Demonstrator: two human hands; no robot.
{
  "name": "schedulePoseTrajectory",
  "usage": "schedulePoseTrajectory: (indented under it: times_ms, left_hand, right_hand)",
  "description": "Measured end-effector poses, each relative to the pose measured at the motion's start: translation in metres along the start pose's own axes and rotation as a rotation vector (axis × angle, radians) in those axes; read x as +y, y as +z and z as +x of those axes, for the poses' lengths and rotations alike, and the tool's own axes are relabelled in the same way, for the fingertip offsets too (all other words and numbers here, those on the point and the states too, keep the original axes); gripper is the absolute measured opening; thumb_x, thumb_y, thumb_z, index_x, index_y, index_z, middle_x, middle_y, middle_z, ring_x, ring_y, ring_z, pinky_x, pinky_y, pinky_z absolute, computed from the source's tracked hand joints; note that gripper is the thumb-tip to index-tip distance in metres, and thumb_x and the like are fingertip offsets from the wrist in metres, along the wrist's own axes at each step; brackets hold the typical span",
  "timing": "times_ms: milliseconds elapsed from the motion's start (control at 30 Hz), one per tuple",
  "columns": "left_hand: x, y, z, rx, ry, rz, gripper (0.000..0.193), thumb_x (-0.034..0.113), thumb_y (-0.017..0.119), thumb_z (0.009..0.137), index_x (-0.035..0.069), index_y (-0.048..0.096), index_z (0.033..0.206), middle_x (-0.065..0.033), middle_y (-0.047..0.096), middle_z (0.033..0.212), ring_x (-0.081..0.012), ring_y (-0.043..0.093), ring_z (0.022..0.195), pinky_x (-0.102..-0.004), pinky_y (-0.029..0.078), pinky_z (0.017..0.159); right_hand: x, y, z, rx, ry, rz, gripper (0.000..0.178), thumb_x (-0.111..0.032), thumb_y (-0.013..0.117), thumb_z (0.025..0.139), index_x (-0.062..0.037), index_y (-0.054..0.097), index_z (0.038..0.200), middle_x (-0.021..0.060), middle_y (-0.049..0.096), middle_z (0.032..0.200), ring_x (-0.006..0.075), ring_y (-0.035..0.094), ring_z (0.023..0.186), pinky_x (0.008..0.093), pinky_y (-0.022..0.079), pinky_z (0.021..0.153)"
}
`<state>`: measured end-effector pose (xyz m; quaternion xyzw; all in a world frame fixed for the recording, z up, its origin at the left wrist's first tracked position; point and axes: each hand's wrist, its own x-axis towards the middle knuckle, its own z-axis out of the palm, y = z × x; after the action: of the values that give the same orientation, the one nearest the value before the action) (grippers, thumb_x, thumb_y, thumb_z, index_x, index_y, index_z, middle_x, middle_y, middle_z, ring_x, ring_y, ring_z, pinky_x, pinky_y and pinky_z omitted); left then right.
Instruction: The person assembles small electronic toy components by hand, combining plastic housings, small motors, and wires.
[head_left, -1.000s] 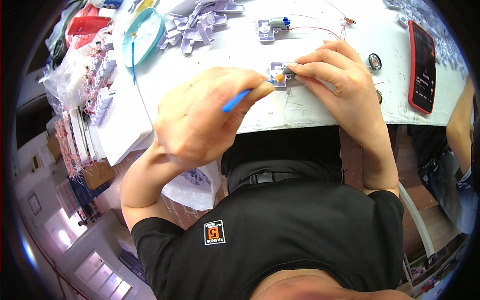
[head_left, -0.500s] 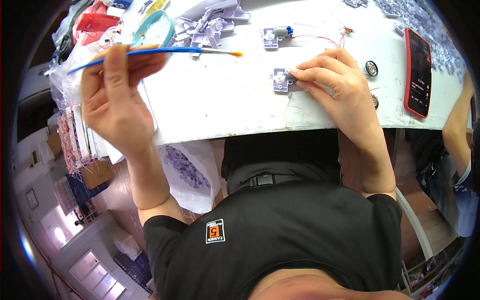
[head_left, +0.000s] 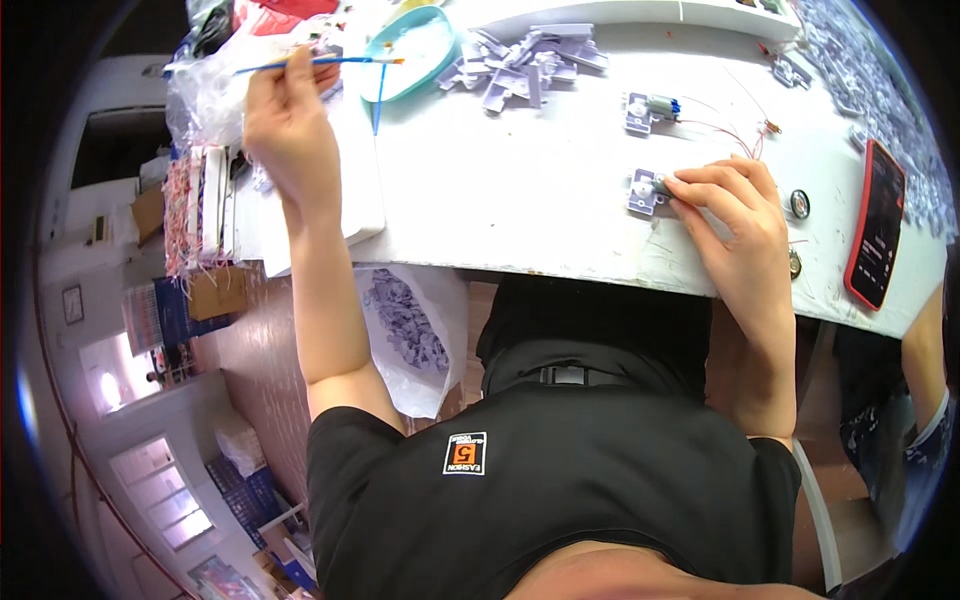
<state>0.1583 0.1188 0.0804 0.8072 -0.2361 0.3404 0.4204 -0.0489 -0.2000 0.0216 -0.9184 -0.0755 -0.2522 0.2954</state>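
A thin paintbrush with a blue handle is pinched in my left hand, its orange tip over the teal bowl of whitish paste. Another slim blue stick crosses the bowl's near rim. On the white table, my right hand grips a small motor seated at a light purple-grey plastic housing; the fingers partly cover the motor. Just beyond lies a similar housing with a motor and thin red wires.
Plastic housing parts are heaped beside the bowl. Right of my right hand are a small round speaker and a red-cased phone. More parts pile at the far right, near another person's arm. A bag of parts hangs below the edge.
My left hand has carried the paintbrush away from me, and its tip is now over the bowl. My right hand keeps its grip on the motor. The whole view has shifted.
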Motion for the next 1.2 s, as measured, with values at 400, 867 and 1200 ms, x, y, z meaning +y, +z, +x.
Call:
schedulePoseTrajectory:
  times_ms: [400, 867, 1200]
  left_hand:
    - [0.014, 0.009, 0.005, -0.008, 0.066, 0.012, 0.015, 0.010, 0.064, 0.102, -0.003, 0.067, 0.097, -0.0148, 0.076, 0.089, -0.0192, 0.077, 0.080, -0.0297, 0.063, 0.071]
    - [0.128, 0.036, -0.086, -0.510, 0.259, -0.497, 0.016, 0.000, 0.068, 0.096, -0.005, 0.060, 0.109, -0.0247, 0.073, 0.092, -0.0342, 0.075, 0.084, -0.0413, 0.063, 0.074]
    - [0.143, 0.029, -0.082, -0.693, 0.590, -0.275, 0.037, -0.004, 0.084, 0.078, -0.008, 0.063, 0.107, -0.0206, 0.073, 0.091, -0.0333, 0.075, 0.082, -0.0389, 0.064, 0.070]
  right_hand:
    - [0.001, -0.001, -0.002, -0.016, -0.020, -0.026, 0.016, -0.004, 0.078, 0.079, -0.0059, 0.076, 0.094, 0.0020, 0.073, 0.095, 0.0238, 0.063, 0.099, 0.0380, 0.049, 0.090]
    - [0.005, 0.000, -0.001, 0.014, -0.028, -0.007, 0.017, -0.005, 0.080, 0.077, -0.0056, 0.077, 0.095, 0.0034, 0.074, 0.095, 0.0233, 0.064, 0.098, 0.0351, 0.051, 0.088]
    - [0.004, -0.001, -0.001, 0.022, -0.054, 0.000, 0.019, -0.006, 0.080, 0.077, -0.0064, 0.077, 0.096, 0.0026, 0.073, 0.095, 0.0229, 0.064, 0.099, 0.0358, 0.051, 0.088]
